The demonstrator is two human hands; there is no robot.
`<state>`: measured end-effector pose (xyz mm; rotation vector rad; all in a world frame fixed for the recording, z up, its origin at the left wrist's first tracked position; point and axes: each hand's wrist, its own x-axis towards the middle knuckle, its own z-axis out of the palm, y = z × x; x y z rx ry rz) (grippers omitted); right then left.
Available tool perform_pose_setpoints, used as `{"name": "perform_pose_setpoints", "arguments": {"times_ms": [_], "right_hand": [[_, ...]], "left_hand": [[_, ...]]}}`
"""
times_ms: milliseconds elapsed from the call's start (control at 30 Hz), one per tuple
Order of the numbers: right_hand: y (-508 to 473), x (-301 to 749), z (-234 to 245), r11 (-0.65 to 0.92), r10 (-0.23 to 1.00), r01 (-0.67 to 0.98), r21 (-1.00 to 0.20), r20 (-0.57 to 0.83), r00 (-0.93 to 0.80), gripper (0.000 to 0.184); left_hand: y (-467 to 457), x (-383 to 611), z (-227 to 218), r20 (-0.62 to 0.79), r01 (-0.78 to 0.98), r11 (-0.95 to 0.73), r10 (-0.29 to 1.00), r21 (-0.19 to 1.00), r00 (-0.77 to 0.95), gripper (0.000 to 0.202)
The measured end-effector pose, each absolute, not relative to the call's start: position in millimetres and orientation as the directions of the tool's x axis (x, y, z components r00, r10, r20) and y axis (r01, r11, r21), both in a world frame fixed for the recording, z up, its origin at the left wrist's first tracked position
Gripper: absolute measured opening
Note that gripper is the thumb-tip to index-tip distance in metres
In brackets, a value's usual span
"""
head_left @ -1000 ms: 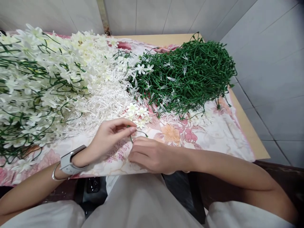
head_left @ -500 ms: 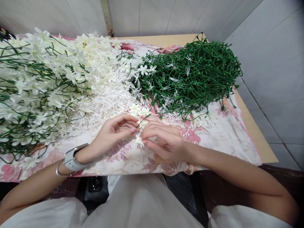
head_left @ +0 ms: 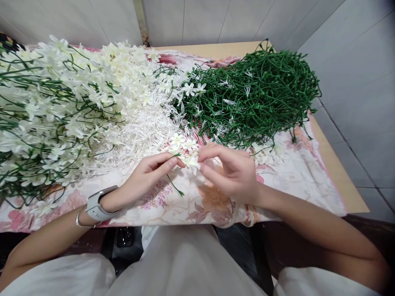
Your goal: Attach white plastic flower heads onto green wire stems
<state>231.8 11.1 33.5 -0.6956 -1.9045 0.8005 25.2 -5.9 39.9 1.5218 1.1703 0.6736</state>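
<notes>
Between thumb and fingers, my left hand point(head_left: 157, 170) pinches a green plastic stem point(head_left: 175, 185), whose lower tip hangs over the cloth. My right hand point(head_left: 231, 170) is closed at its fingertips on a white artificial flower point(head_left: 191, 162), close to the left fingertips. Whether the flower touches the stem is hard to make out. Just beyond the hands lie loose white blossoms point(head_left: 182, 142) and a heap of thin white stamens point(head_left: 145, 127).
Finished-looking white flowers on green stems point(head_left: 55, 123) are piled at left. A tangled mound of green stems point(head_left: 265, 94) rises at right. A floral cloth point(head_left: 296, 185) covers the wooden table point(head_left: 342, 172), with tiled walls point(head_left: 210, 20) behind.
My hands have drawn slightly apart. The flower has moved up and right with my right hand, and the stem in my left hand now points downward.
</notes>
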Motion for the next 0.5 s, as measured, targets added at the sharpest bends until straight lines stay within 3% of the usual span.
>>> {"name": "perform_pose_setpoints", "arguments": {"times_ms": [500], "right_hand": [[11.3,228.2,37.8,0.634,0.748,0.221,-0.741,0.516,-0.417,0.009]], "left_hand": [[-8.3,24.5,39.0,-0.142,0.36,-0.054,0.857,0.931,0.495,0.027]]}}
